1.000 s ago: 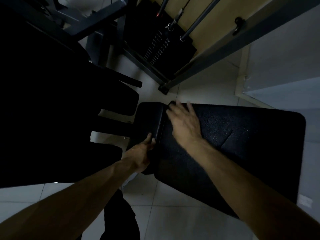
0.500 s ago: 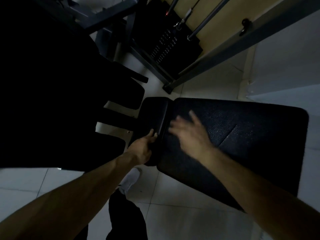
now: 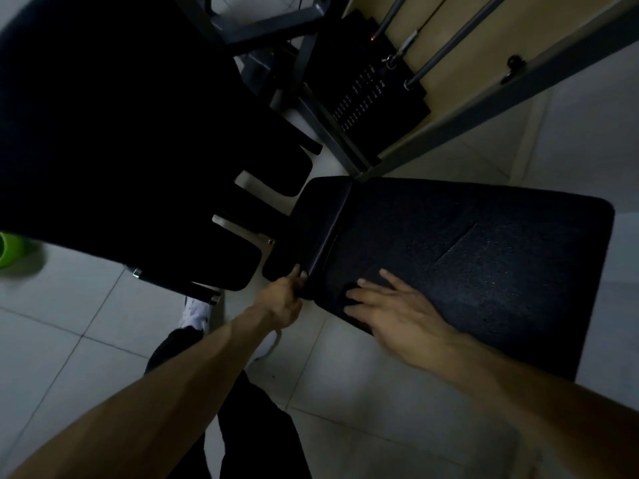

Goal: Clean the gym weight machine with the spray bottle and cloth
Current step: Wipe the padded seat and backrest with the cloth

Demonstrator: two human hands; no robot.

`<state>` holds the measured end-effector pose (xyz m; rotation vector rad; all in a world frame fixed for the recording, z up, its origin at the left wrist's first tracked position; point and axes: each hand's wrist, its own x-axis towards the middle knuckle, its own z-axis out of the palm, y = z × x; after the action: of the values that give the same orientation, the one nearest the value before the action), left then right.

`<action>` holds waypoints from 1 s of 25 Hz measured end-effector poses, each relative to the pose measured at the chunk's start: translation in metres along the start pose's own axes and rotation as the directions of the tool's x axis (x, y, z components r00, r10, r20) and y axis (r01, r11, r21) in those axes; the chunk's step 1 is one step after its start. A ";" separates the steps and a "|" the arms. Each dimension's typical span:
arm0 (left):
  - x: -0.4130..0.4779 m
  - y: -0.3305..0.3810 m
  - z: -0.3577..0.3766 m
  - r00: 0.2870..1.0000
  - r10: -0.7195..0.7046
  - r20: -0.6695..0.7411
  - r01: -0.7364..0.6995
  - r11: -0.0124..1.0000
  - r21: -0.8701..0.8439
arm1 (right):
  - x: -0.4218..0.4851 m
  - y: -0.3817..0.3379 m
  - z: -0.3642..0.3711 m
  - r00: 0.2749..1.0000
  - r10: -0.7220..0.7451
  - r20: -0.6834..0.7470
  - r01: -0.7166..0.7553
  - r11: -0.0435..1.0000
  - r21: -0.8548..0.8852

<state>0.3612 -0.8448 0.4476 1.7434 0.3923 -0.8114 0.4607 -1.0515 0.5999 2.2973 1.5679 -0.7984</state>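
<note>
The weight machine's black padded bench (image 3: pixel 484 257) lies across the middle of the view, with a smaller seat pad (image 3: pixel 307 226) at its left end. My left hand (image 3: pixel 283 299) grips the near corner of the seat pad, by the gap between the two pads. My right hand (image 3: pixel 397 312) rests flat on the large pad near its front edge, fingers spread. A dark rounded patch shows under its fingertips; I cannot tell whether it is a cloth. No spray bottle is clearly in view.
The weight stack (image 3: pixel 370 95) with guide rods stands behind the bench, next to a grey frame beam (image 3: pixel 501 95). Large black pads (image 3: pixel 121 133) fill the left. A green object (image 3: pixel 10 250) sits at the left edge. My white shoe (image 3: pixel 197 312) is on the tiled floor.
My right hand has slid across the large pad from its far left corner toward the near edge. My left hand has stayed on the seat pad's corner.
</note>
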 end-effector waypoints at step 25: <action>-0.027 0.058 0.011 0.971 0.017 -0.240 -0.053 0.988 -0.144 | -0.016 -0.046 -0.013 0.971 0.227 0.069 -0.225 0.974 -0.037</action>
<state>0.3750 -0.8706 0.5054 1.7059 0.5671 -0.5339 0.4180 -1.0395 0.6239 2.3440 1.2502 -0.7851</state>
